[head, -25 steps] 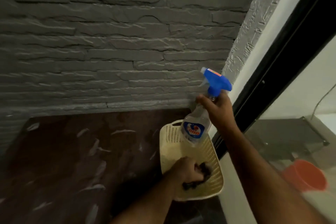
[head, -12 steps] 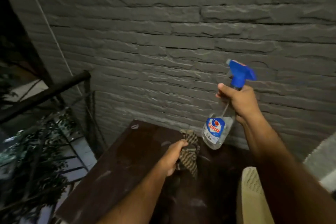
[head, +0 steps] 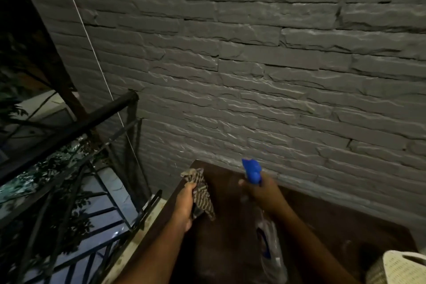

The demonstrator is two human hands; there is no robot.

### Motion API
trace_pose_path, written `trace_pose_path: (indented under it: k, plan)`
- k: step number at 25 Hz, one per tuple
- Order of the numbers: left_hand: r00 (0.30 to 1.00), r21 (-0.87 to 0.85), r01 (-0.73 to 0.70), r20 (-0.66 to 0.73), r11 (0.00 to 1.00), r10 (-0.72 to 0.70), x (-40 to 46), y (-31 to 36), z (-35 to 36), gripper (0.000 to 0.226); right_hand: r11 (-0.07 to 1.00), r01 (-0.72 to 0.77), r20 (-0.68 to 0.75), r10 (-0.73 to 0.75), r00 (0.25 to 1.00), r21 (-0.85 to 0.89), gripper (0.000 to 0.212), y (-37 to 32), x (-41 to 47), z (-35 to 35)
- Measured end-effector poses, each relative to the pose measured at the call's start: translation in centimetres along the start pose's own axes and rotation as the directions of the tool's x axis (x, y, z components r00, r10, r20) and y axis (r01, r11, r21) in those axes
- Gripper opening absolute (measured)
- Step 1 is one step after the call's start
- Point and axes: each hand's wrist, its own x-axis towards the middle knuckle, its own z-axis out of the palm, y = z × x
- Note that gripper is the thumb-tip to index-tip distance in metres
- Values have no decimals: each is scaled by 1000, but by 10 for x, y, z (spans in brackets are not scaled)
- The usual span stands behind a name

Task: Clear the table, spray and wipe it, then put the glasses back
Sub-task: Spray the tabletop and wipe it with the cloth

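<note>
Table (head: 322, 221) lies below both hands: right hand (head: 262, 193) grips the spray bottle (head: 252, 172), nozzle toward the far-left corner; left hand (head: 186, 203) clutches the cloth (head: 200, 189).

A home balcony or terrace at night: a grey textured stone-clad wall (head: 265, 71) rises behind a dark brown bench (head: 322, 221), a black metal railing (head: 76, 127) closes the left side, and leafy branches (head: 57, 168) show beyond the bars in the dark.

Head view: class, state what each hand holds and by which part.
Left hand grips the striped cloth near its upper end. Right hand grips the spray bottle at its neck, below the blue trigger head.
</note>
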Motion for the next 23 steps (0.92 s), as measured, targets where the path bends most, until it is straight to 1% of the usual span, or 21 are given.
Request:
trace_pose_path:
  k: [2, 4, 5, 7, 9, 11, 13, 15, 17, 19, 23]
  plan:
    - [996, 1, 16, -85, 1000, -16, 22, -6, -33, 44, 992, -79, 25, 82, 996, -97, 21, 19, 4, 30]
    - [992, 28, 29, -125, 999, -25, 39, -13, -59, 53, 988, -122, 12, 124, 992, -95, 23, 25, 8, 54]
    - [987, 35, 31, -157, 999, -25, 48, -15, -70, 51, 988, -143, -6, 143, 990, -65, 22, 24, 12, 64]
    - [977, 35, 38, -210, 999, -30, 53, -12, -84, 40, 983, -178, -37, 177, 984, -44, 17, 16, 24, 77]
    - [971, 36, 50, -237, 998, -41, 53, -7, -92, 32, 981, -181, -24, 180, 983, -67, 14, 12, 35, 89]
    - [971, 36, 38, -237, 999, -28, 50, -3, -96, 25, 980, -174, -18, 173, 985, -101, 16, 7, 40, 96]
    - [967, 48, 27, -253, 998, -14, 49, -3, -100, 28, 982, -163, -50, 159, 986, -98, 20, 9, 44, 93]
    - [967, 66, 25, -253, 998, -7, 47, -5, -104, 32, 981, -171, -98, 161, 982, -94, 20, 12, 44, 83]
    - [967, 76, 27, -253, 997, -7, 43, -8, -105, 34, 979, -184, -118, 173, 978, -89, 19, 15, 40, 71]
    - [964, 90, 31, -267, 995, -6, 33, -12, -105, 35, 980, -182, -118, 172, 978, -82, 19, 19, 35, 61]
    - [954, 76, -12, -297, 997, 34, 2, -23, -97, 28, 983, -137, -44, 133, 990, -120, 20, 17, 21, 52]
